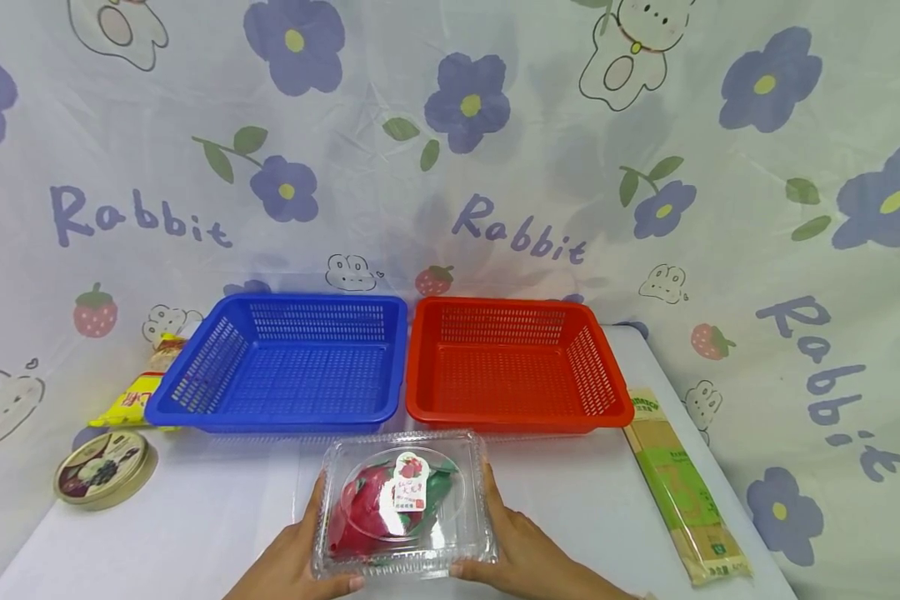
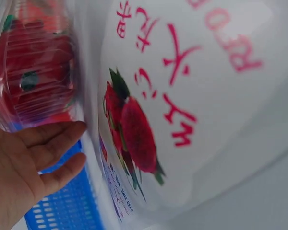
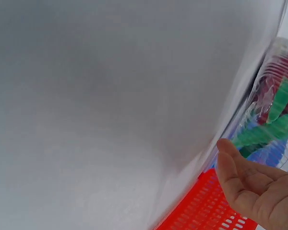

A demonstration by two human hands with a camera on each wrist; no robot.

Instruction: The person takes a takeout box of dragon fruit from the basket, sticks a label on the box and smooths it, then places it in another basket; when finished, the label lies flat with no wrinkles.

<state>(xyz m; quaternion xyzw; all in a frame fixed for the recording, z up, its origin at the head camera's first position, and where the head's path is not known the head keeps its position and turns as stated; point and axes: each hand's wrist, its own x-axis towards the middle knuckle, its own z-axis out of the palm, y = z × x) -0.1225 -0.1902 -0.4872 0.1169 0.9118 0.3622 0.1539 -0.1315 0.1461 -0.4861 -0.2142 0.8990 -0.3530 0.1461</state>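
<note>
"What is the person holding?"

"A lidded clear plastic box (image 1: 465, 492), gripped at both ends at the near side of a white table (image 1: 217, 492). The left hand (image 1: 300, 542) has its fingers along the left wall and thumb at the near edge; the right hand (image 1: 521, 542) mirrors it opposite."

"And inside the box?"

"Red fruit (image 1: 362, 512) with green tips, beneath a white label (image 1: 411, 482) on the lid. Whether the base touches the table cannot be told."

"The other containers?"

"A blue basket (image 1: 270, 418) stands beyond the box, just beside a red basket (image 1: 517, 418), both slotted. At far left sits a round tin (image 1: 101, 468), fruit pictured on its lid; a yellow packet (image 1: 133, 402) is partly hidden by the blue basket."
</note>
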